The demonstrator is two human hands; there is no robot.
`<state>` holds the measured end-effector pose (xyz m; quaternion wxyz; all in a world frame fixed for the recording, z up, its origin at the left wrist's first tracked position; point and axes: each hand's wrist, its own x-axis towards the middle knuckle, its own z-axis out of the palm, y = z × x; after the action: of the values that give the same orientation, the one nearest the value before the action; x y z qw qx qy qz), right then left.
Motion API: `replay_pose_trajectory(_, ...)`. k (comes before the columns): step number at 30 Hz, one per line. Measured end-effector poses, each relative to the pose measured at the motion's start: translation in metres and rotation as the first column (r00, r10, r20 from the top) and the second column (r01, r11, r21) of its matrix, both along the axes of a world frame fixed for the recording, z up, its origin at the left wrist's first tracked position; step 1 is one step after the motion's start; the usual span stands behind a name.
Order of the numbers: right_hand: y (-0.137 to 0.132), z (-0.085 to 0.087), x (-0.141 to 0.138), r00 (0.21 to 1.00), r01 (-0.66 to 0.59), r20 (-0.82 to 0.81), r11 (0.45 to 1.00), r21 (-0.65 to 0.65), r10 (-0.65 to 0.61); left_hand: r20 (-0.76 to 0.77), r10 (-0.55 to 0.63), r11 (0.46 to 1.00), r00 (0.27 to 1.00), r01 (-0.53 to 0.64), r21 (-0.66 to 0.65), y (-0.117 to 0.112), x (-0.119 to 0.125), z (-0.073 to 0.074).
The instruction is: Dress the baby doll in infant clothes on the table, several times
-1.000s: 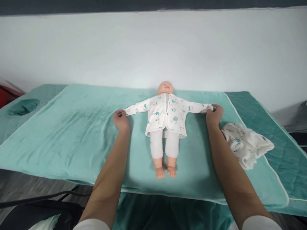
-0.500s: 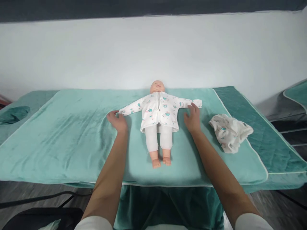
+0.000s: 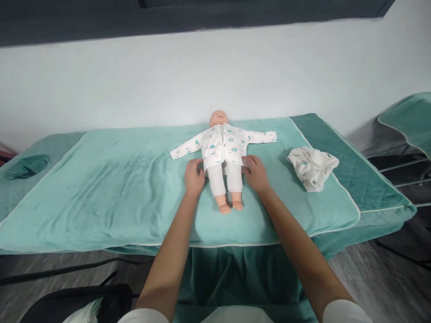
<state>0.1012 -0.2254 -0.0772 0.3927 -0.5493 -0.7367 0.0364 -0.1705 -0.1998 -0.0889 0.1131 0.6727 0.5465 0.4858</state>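
A baby doll [image 3: 226,181] lies on its back on a teal blanket [image 3: 117,188], head toward the wall. It wears a white printed jacket [image 3: 222,146] with sleeves spread out, and white trousers. My left hand [image 3: 194,176] rests at the jacket's lower left corner, fingers curled onto the hem. My right hand [image 3: 255,172] pinches the jacket's lower right hem. Both hands flank the doll's hips.
A crumpled white printed garment [image 3: 311,167] lies on the blanket to the right of the doll. A dark teal cloth [image 3: 25,165] sits at the far left. A second teal-covered bed [image 3: 407,119] stands at the right. A black chair [image 3: 77,300] is below left.
Both hands left the sleeve ends and moved inward and down to the jacket's bottom hem. The view shifted, so the doll appears higher and smaller.
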Motion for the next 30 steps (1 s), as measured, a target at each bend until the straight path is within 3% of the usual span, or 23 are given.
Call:
replay_pose_trajectory(6, -0.002, -0.005, 0.003, 0.986, 0.148, -0.074, 0.988, -0.039, -0.15, 0.144, -0.085, 0.985, 0.986, 0.105, -0.134, -0.021, 0.007, 0.003)
replay_pose_trajectory(17, 0.001, -0.013, 0.01, 0.956, 0.103, -0.272, 0.994, -0.042, -0.11, 0.131, 0.105, 0.964, 0.986, -0.069, -0.257, -0.027, 0.006, 0.004)
replay_pose_trajectory(22, -0.019, -0.012, 0.017, 0.946, 0.102, -0.312, 0.995, 0.023, -0.089, 0.145, 0.113, 0.959, 0.983, -0.07, -0.275, -0.03, 0.006, 0.008)
replay_pose_trajectory(26, -0.042, 0.003, 0.056, 0.975, 0.214, -0.092, 0.967, 0.142, -0.202, 0.174, 0.102, 0.961, 0.979, -0.052, -0.27, -0.03, 0.004, 0.006)
replay_pose_trajectory(28, -0.048, 0.015, 0.088, 0.936, 0.342, 0.026, 0.926, 0.158, -0.35, 0.207, 0.078, 0.975, 0.975, -0.031, -0.219, -0.028, 0.003, 0.003)
replay_pose_trajectory(30, -0.049, 0.026, 0.122, 0.842, 0.516, 0.115, 0.85, 0.108, -0.527, 0.232, 0.04, 0.989, 0.972, -0.005, -0.15, -0.027, 0.003, 0.0)
